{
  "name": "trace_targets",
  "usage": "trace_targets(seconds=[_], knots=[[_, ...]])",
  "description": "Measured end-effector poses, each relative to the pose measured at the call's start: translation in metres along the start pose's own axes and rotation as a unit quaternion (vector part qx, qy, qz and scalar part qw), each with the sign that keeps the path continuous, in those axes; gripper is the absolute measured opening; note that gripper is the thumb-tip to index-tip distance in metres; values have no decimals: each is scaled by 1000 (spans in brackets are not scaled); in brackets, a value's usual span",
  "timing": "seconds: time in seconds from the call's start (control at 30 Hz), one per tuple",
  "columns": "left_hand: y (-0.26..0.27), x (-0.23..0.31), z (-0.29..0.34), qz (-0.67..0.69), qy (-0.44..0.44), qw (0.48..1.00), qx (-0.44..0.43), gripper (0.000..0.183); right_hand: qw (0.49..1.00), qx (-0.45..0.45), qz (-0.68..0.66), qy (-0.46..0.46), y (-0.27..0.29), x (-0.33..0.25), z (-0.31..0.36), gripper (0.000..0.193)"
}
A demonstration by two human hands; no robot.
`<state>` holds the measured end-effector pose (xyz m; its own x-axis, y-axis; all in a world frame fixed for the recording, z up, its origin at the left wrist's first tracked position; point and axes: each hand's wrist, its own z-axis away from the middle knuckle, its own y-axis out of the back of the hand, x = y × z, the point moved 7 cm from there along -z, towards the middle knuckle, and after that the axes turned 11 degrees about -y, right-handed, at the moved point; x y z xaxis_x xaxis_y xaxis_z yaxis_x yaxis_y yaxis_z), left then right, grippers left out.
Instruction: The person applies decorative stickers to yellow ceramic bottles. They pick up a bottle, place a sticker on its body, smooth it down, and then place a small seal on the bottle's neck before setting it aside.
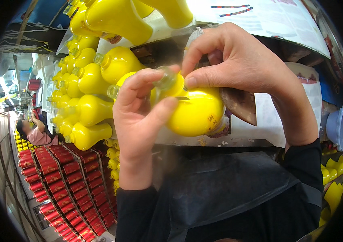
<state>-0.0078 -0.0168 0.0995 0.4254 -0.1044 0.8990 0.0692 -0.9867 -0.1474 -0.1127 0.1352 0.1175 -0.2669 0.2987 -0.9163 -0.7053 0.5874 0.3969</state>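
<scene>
A glossy yellow bottle (197, 115) with a clear glass mouth lies tilted in front of me, its round body toward the right. My left hand (139, 105) is closed around its neck, thumb on the near side and fingers on the far side. My right hand (244, 60) is closed in a pinch at the bottle's neck. A thin dark strip (183, 98) shows against the neck between the two thumbs; most of it is hidden by fingers. Two similar narrow patterned strips (236, 10) lie on a white sheet (276, 24) beyond my right hand.
Many yellow bottles (95, 109) lie in stacks at the left, with larger ones (117, 20) at the far side. Red cylindrical packages (70, 177) stand in rows lower left. A person (38, 133) works beyond them. A pale blue basin (337, 127) is at the right.
</scene>
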Motion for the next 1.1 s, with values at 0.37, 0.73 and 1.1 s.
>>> trace_targets(seconds=[0.37, 0.73, 1.1], knots=[[-1, 3, 1, -25, 3, 1000, 13, 46, 999, -32, 26, -9, -1, -8, -6, 17], [-11, 9, 0, -107, 29, 991, 74, 43, 995, 88, -33, 38, -4, 1, 12, 12], [-12, 8, -1, -121, 12, 990, 65, 42, 973, 185, 72, 115, -8, -19, 38, 7]])
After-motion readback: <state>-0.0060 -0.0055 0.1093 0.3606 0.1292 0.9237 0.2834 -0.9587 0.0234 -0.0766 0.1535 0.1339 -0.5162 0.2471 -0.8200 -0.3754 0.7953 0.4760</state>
